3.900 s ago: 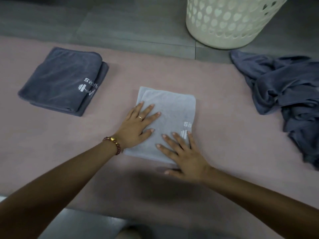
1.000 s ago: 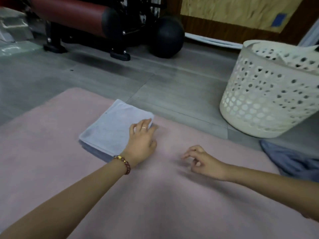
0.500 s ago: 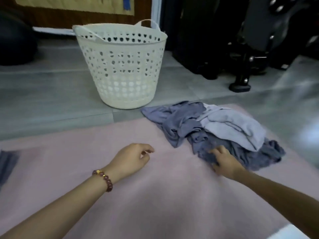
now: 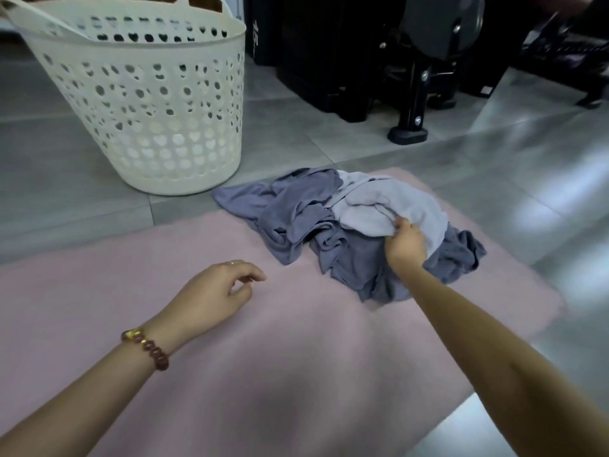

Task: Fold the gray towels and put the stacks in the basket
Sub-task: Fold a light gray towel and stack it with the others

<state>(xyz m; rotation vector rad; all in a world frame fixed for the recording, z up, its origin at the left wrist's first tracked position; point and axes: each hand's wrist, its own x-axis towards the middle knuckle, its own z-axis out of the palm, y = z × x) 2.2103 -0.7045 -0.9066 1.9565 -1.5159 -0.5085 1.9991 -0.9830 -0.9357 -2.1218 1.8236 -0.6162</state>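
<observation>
The white perforated basket [image 4: 148,94] stands upright on the gray tiled floor [image 4: 49,166]. In front of it, toward the person, lies a pink mat [image 4: 263,357], and the basket's base is just beyond the mat's far edge. What the basket holds cannot be made out from this angle.

To the right of the basket and slightly nearer the person lies a crumpled heap of dark gray towels [image 4: 296,212]. It is mostly on the mat, with its far-left corner spilling onto the floor close to the basket's base. How many towels make up the heap cannot be told. 1 light gray towel [image 4: 395,199] lies bunched on top of the heap, on the side away from the basket.

The right hand [image 4: 406,242] reaches into the heap, right of the basket. Its fingers are curled and pinch a fold of the light gray towel at the near edge of that towel.

The left hand [image 4: 214,295] is over the bare mat, in front of the basket and well apart from the heap. Its fingers are loosely curled with nothing between them. Whether it touches the mat is unclear. It wears 1 ring [image 4: 232,263], and a beaded bracelet [image 4: 146,347] circles the wrist.

Black gym equipment [image 4: 412,77] stands on the floor behind and to the right of the basket.
</observation>
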